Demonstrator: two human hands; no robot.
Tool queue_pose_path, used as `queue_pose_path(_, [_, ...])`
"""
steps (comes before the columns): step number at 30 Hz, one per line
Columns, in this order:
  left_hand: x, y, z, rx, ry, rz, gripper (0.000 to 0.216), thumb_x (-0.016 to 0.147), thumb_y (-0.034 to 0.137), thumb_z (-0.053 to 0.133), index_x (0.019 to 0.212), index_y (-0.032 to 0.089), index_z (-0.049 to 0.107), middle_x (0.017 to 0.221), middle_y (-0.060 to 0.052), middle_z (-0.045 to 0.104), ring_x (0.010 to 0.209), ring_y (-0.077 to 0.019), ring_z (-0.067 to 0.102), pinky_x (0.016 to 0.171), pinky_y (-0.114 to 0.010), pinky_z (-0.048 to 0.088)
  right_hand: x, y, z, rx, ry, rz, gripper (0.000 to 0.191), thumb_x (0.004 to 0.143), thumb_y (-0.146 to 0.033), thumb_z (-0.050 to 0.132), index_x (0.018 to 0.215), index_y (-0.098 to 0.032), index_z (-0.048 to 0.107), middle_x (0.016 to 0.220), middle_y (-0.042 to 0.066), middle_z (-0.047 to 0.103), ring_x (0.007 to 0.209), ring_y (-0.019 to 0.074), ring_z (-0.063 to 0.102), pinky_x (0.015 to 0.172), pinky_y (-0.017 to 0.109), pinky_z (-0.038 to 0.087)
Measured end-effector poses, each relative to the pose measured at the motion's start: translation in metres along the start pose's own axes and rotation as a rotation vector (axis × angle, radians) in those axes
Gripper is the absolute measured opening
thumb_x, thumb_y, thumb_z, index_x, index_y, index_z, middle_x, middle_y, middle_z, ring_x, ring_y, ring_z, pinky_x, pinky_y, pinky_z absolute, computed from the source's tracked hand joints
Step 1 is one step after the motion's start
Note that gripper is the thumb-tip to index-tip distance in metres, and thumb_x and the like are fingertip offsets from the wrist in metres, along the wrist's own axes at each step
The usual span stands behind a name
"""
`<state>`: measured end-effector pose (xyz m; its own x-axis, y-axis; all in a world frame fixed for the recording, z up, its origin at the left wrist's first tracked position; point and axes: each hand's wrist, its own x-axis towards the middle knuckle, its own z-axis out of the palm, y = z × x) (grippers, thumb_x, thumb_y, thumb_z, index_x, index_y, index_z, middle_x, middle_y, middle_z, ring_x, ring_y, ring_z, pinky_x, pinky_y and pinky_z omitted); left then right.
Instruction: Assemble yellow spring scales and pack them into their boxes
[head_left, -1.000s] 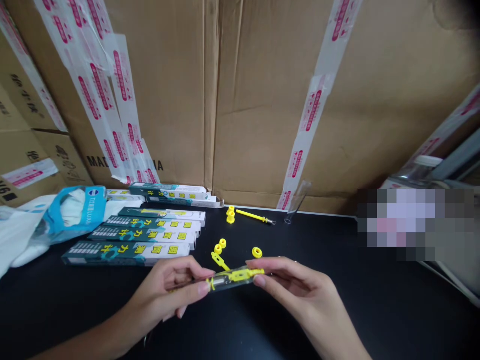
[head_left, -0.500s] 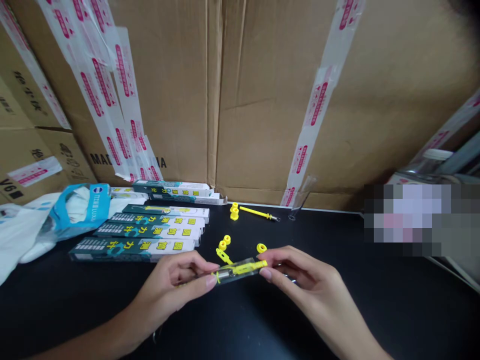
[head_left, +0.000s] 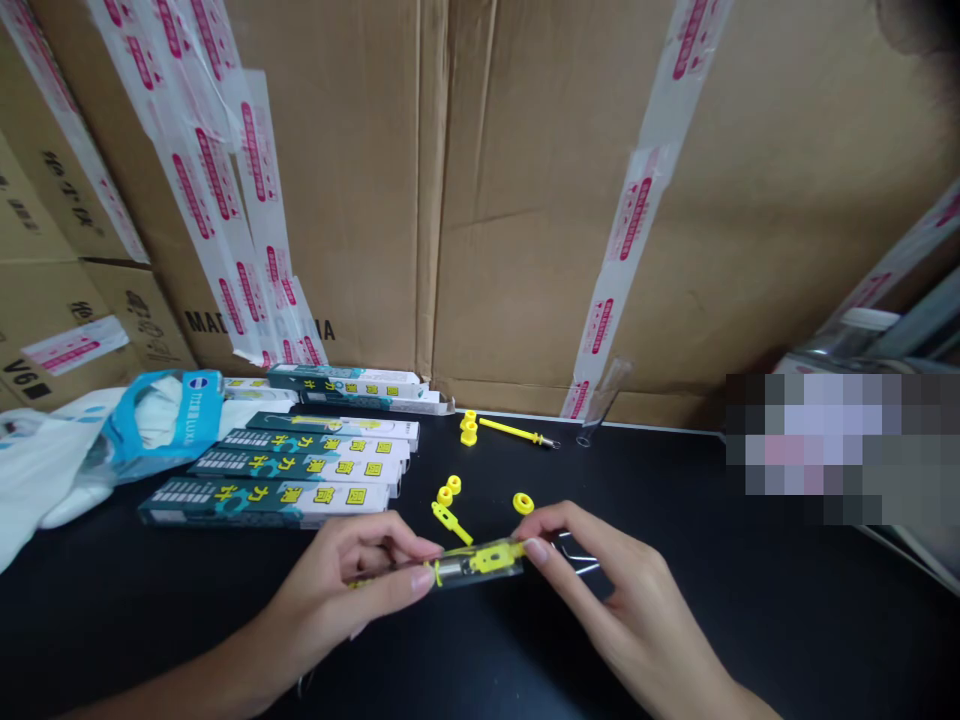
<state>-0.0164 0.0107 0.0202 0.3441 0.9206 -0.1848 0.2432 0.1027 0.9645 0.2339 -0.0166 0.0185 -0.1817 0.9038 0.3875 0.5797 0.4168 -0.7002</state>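
Both my hands hold a clear plastic tube with a yellow insert and a metal spring inside (head_left: 474, 563), level above the black table (head_left: 750, 600). My left hand (head_left: 352, 585) pinches its left end between thumb and forefinger. My right hand (head_left: 600, 590) pinches the right end with its fingertips. A thin metal wire hook sticks out past my right fingers. Just behind the tube lie a yellow strip (head_left: 451, 523), two small yellow caps (head_left: 448, 490) and a yellow ring (head_left: 523, 503).
Several long teal and white boxes (head_left: 300, 470) lie in a row at the left, beside a blue and white bag (head_left: 142, 425). A yellow rod with a cap (head_left: 502, 431) and an empty clear tube (head_left: 600, 410) lie by the taped cardboard cartons (head_left: 525, 200) behind.
My hands and the tube have dropped slightly toward me. My right fingers have slid along the tube's right end, and the wire hook now shows beyond them.
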Motion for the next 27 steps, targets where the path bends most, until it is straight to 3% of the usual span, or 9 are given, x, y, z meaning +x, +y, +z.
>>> queue_pose_path(3, [-0.004,0.004,0.001,-0.050,0.057,0.051,0.029,0.073,0.043,0.077,0.086,0.017,0.077,0.070,-0.003,0.066,0.049,-0.0076,0.043,0.039,-0.016,0.025,-0.004,0.008,0.007,0.081,0.134,0.035,0.020,0.103,-0.035,0.044,0.110,-0.028,0.061,0.094,0.002,0.071,0.083,0.0173,0.069,0.075,0.026,0.054])
queue_pose_path(6, [-0.007,0.008,0.002,-0.085,0.150,0.124,0.025,0.072,0.039,0.077,0.083,0.017,0.077,0.069,-0.003,0.065,0.050,-0.0084,0.042,0.038,-0.017,0.023,-0.006,0.015,0.018,0.122,0.173,0.062,0.021,0.105,-0.032,0.038,0.113,-0.027,0.057,0.086,0.001,0.066,0.065,0.0143,0.066,0.058,0.024,0.055])
queue_pose_path(11, [-0.003,0.006,0.003,-0.125,0.187,0.163,0.026,0.073,0.039,0.078,0.084,0.015,0.077,0.057,0.001,0.058,0.046,-0.0061,0.034,0.040,-0.018,0.020,-0.007,0.016,0.033,-0.197,-0.063,-0.232,0.027,0.101,-0.020,0.044,0.125,-0.023,0.055,0.108,0.010,0.060,0.087,0.0210,0.069,0.074,0.034,0.061])
queue_pose_path(14, [0.003,0.001,0.002,-0.115,0.145,0.159,0.032,0.073,0.044,0.077,0.086,0.014,0.076,0.058,0.001,0.058,0.044,-0.0057,0.034,0.038,-0.017,0.020,-0.008,0.017,0.036,-0.320,-0.176,-0.231,0.031,0.102,-0.022,0.043,0.130,-0.018,0.054,0.107,0.012,0.058,0.083,0.0228,0.070,0.071,0.038,0.063])
queue_pose_path(20, [0.008,-0.005,-0.001,-0.081,0.115,0.102,0.039,0.073,0.048,0.077,0.090,0.013,0.074,0.062,0.001,0.056,0.045,-0.0057,0.036,0.038,-0.016,0.022,-0.010,0.017,0.032,-0.333,-0.175,-0.243,0.040,0.101,-0.023,0.044,0.141,-0.016,0.047,0.112,0.014,0.058,0.097,0.0243,0.071,0.084,0.038,0.063])
queue_pose_path(24, [0.009,-0.008,-0.001,-0.129,0.101,0.149,0.037,0.077,0.048,0.076,0.089,0.014,0.073,0.068,-0.001,0.062,0.042,-0.0029,0.032,0.038,-0.016,0.021,-0.008,0.013,0.031,-0.401,-0.248,-0.262,0.043,0.100,-0.020,0.046,0.142,-0.013,0.050,0.102,0.013,0.059,0.079,0.0219,0.073,0.071,0.035,0.065])
queue_pose_path(27, [0.010,-0.008,-0.001,-0.144,0.104,0.152,0.033,0.078,0.045,0.075,0.090,0.014,0.073,0.072,-0.003,0.066,0.041,-0.0018,0.032,0.038,-0.017,0.020,-0.008,0.010,0.030,-0.456,-0.262,-0.289,0.044,0.100,-0.021,0.045,0.142,-0.011,0.051,0.098,0.014,0.061,0.077,0.0222,0.073,0.069,0.036,0.065])
